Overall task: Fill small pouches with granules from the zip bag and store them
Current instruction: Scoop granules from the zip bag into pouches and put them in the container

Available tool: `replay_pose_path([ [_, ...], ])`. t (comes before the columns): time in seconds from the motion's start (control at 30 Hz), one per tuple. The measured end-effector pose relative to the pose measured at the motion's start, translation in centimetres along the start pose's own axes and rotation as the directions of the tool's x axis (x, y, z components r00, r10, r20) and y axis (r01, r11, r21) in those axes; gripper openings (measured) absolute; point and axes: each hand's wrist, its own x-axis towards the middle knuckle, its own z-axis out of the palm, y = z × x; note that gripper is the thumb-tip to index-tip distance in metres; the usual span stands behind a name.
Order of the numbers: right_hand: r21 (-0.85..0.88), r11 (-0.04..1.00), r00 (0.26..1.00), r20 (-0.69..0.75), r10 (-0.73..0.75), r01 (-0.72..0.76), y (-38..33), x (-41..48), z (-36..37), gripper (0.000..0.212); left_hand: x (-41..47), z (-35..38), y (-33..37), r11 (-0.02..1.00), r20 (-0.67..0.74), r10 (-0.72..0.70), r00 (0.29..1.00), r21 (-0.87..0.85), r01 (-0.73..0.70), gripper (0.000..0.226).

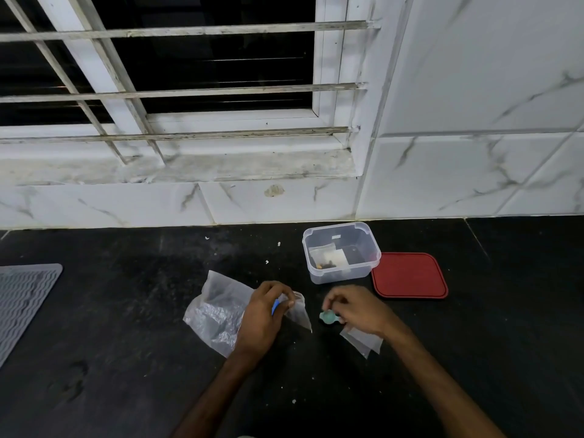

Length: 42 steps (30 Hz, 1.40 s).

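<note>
Scooping was in hand: the zip bag (218, 311) was pinched at its blue-striped mouth by the left hand (265, 314), a teal scoop (327, 317), seemingly empty, was gripped by the right hand (357, 311) above 1 small pouch (363, 339), so a dip into the bag was called for next.

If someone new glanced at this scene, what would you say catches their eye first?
Probably the red lid lying flat on the dark counter, right of the open clear tub holding small pouches. Next, the two hands at the centre: the left hand on a crumpled plastic bag, the right hand pinching a small teal scoop.
</note>
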Motion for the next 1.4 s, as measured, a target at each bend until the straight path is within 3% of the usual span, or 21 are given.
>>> replay_pose_path([
  [0.07,0.421,0.907,0.999,0.028,-0.023,0.009,-1.4,-0.1,0.8,0.028,0.2,-0.1,0.6,0.999,-0.028,0.022,0.999,0.025,-0.021,0.013],
  [0.17,0.539,0.842,0.998,-0.061,-0.001,0.034,-2.5,0.6,2.0,0.033,0.8,-0.3,1.3,0.998,-0.069,0.044,0.997,0.047,-0.041,0.011],
  [0.23,0.466,0.876,0.986,-0.158,-0.052,0.121,-2.7,1.1,2.7,0.036,1.1,-0.7,1.4,0.998,-0.079,0.056,0.995,0.016,-0.055,0.013],
  [0.3,0.348,0.906,0.956,-0.247,-0.157,0.239,-2.6,1.6,3.0,0.025,1.5,-1.1,1.3,0.998,-0.08,0.065,0.995,-0.015,-0.067,0.015],
  [0.4,0.191,0.926,0.922,-0.281,-0.267,0.326,-2.5,2.0,3.5,0.027,1.6,-1.6,1.4,0.994,-0.089,0.07,0.994,-0.072,-0.077,0.021],
  [0.47,0.15,0.914,0.888,-0.338,-0.312,0.378,-2.9,2.1,3.7,0.015,1.7,-1.9,2.0,0.985,-0.119,0.065,0.991,-0.154,-0.084,0.024],
  [0.5,0.152,0.902,0.87,-0.368,-0.328,0.404,-3.1,2.1,3.7,0.008,1.8,-2.0,2.3,0.975,-0.137,0.044,0.99,-0.21,-0.073,0.024],
  [0.63,0.232,0.857,0.823,-0.475,-0.313,0.46,-3.3,2.4,3.3,0.025,2.2,-2.4,2.2,0.926,-0.087,-0.106,0.991,-0.371,0.066,0.026],
  [0.7,0.311,0.827,0.823,-0.494,-0.281,0.469,-3.4,2.4,2.8,0.031,2.2,-2.6,2.0,0.906,-0.055,-0.161,0.985,-0.404,0.125,0.014],
  [0.9,0.375,0.801,0.844,-0.459,-0.277,0.467,-3.9,1.9,2.1,0.025,2.1,-2.9,2.9,0.849,-0.122,-0.179,0.976,-0.521,0.091,0.007],
  [1.0,0.38,0.809,0.861,-0.427,-0.277,0.449,-4.0,1.8,2.0,0.009,2.2,-2.9,3.6,0.868,-0.143,-0.176,0.974,-0.49,0.085,0.006],
  [1.13,0.336,0.83,0.844,-0.466,-0.265,0.446,-3.8,2.0,2.0,0.019,2.5,-3.1,3.7,0.915,-0.132,-0.11,0.985,-0.401,0.048,0.005],
  [1.4,0.0,0.869,0.762,-0.481,-0.434,0.495,-4.2,1.8,1.6,0.008,2.7,-3.0,4.0,0.996,-0.134,0.028,0.991,-0.077,-0.038,0.009],
])
